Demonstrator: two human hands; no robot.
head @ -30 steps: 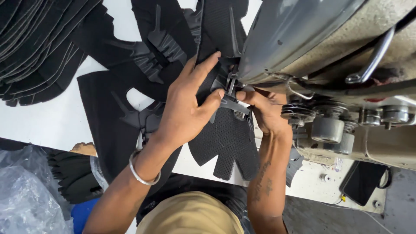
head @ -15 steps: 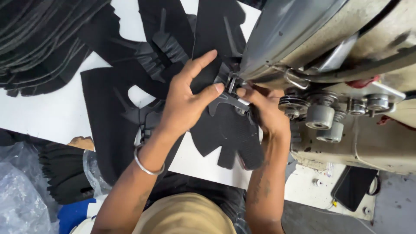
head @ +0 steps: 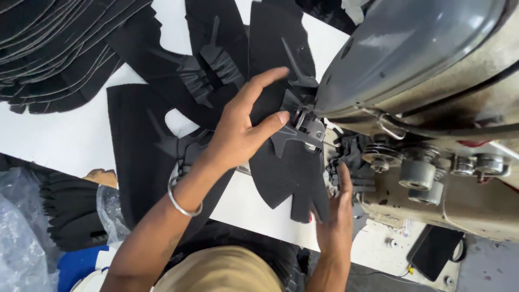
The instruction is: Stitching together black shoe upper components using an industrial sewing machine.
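Note:
A black mesh fabric piece lies under the metal presser foot of a grey sewing machine. My left hand rests flat on this piece with fingers spread. Its thumb tip is beside the presser foot and its index finger points toward the machine. A silver bangle circles that wrist. Lower down, my right hand grips the near edge of the same piece, close to the machine's base.
More black cut pieces overlap on the white table. A thick stack of them sits at the top left. Plastic bags hang at the lower left. Metal tension discs stick out of the machine front.
My right hand has left the presser foot and dropped to the piece's near edge. My left hand stays on the fabric by the foot.

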